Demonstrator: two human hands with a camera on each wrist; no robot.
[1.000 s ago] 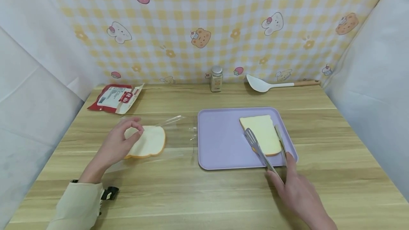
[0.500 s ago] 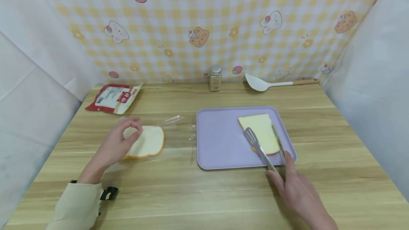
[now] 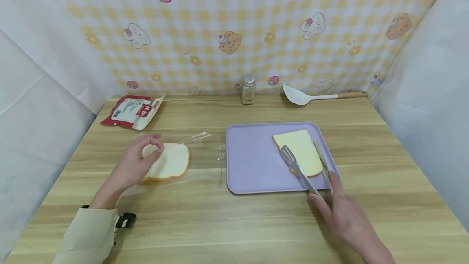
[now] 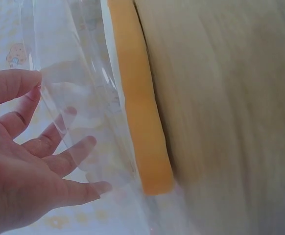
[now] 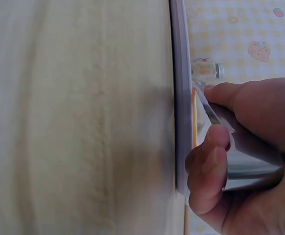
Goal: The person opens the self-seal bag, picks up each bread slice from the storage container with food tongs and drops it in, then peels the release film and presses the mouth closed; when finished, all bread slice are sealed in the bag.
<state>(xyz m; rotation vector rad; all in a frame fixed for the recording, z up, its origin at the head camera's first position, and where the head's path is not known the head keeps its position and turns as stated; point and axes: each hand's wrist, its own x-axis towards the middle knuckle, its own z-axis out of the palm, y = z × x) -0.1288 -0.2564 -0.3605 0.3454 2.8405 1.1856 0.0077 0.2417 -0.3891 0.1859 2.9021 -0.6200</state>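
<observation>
My left hand [image 3: 133, 162] pinches the edge of a clear plastic bag [image 3: 205, 154] between thumb and index finger. In the left wrist view its other fingers spread behind the film [image 4: 59, 83]. A bread slice [image 3: 172, 162] with an orange-brown crust [image 4: 140, 107] lies in that bag, partly hidden by the hand. My right hand [image 3: 348, 219] grips metal tongs [image 3: 291, 158], whose slotted left arm lies over the edge of another bread slice [image 3: 300, 150]. The right arm stands along its far side. This slice rests on a purple tray [image 3: 253, 158].
A red and white packet [image 3: 130, 111] lies at the back left of the wooden table [image 3: 234, 227]. At the back stand a small glass shaker jar [image 3: 248, 90] and, to its right, a white spatula [image 3: 298, 96] with a wooden handle. A patterned curtain [image 3: 205, 23] hangs behind.
My right hand has shifted slightly to the right with the tongs, which stay around the slice on the tray. The left hand keeps its pinch on the bag.
</observation>
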